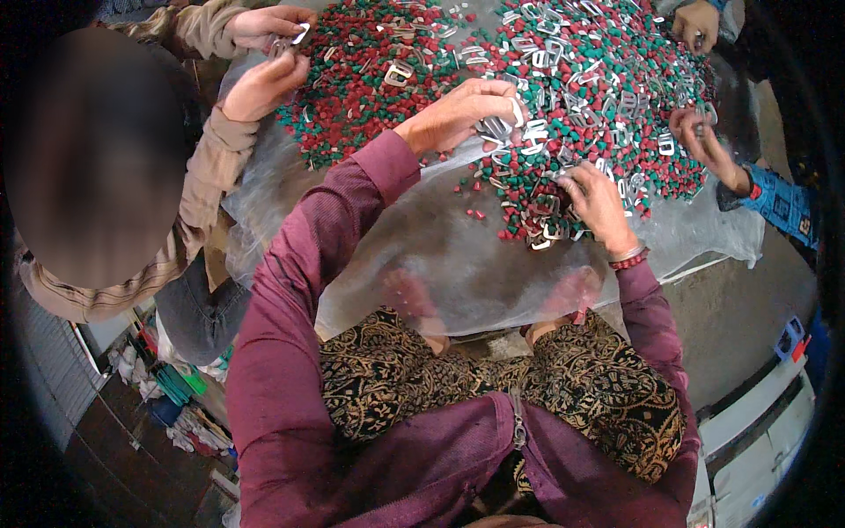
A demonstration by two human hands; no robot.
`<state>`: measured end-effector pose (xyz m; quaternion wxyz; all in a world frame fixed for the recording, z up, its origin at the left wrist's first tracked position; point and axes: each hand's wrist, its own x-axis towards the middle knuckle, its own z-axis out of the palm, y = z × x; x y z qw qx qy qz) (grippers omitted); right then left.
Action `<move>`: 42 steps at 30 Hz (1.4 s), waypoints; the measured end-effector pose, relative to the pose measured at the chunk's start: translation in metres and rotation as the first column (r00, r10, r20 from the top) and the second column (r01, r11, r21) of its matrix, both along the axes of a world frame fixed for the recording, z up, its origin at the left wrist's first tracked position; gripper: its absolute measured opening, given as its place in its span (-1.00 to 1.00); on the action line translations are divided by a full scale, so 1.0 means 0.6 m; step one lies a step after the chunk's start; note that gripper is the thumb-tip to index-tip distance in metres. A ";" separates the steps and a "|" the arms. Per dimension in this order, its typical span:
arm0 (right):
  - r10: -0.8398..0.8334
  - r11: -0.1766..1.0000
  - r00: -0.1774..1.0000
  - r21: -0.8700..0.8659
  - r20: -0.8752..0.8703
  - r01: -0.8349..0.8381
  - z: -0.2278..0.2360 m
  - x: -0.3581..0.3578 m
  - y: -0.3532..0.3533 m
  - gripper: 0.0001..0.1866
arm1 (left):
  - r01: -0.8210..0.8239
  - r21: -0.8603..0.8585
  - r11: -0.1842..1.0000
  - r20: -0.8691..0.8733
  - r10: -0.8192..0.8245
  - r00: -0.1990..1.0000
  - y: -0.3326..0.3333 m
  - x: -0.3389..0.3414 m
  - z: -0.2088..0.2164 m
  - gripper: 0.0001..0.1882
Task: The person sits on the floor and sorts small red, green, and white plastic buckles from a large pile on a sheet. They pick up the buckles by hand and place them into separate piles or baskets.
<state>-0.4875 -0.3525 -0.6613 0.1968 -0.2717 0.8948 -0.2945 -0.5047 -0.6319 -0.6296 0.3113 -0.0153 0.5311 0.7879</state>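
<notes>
The left hand [462, 112] held buckles [495, 129], beyond and left of the right hand [601, 204], whose fingers [576, 179] touched the pile [598, 70] nearer the sheet's [695, 233] near edge; its grip I couldn't tell.

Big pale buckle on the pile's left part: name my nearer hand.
Left. Your left hand sits right of the buckle; your right hand is much farther right, nearer you.

Silvery slotted buckles [399, 73]: we see many, lying at all angles, some overlapping, among small red and green pieces [339, 132] heaped loosely. One pale buckle [517, 111] tilted in our left hand [459, 112]; others beside our right hand [601, 201].
</notes>
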 end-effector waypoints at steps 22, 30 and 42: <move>-0.122 0.561 0.388 -0.259 0.914 0.787 0.080 -0.033 0.091 -0.68 | -0.331 -0.811 0.482 -0.561 -0.480 0.675 0.099 -0.016 -0.058 -0.74; 0.264 0.238 0.460 -0.519 0.848 0.821 0.074 -0.020 0.133 -0.82 | 0.117 0.224 0.968 0.089 -0.140 0.986 0.055 -0.012 0.000 -0.71; -0.198 0.818 0.464 -0.115 0.864 0.563 0.095 -0.001 0.133 -0.54 | 0.378 -0.559 0.738 -0.436 -0.650 0.622 0.174 0.030 -0.045 -0.60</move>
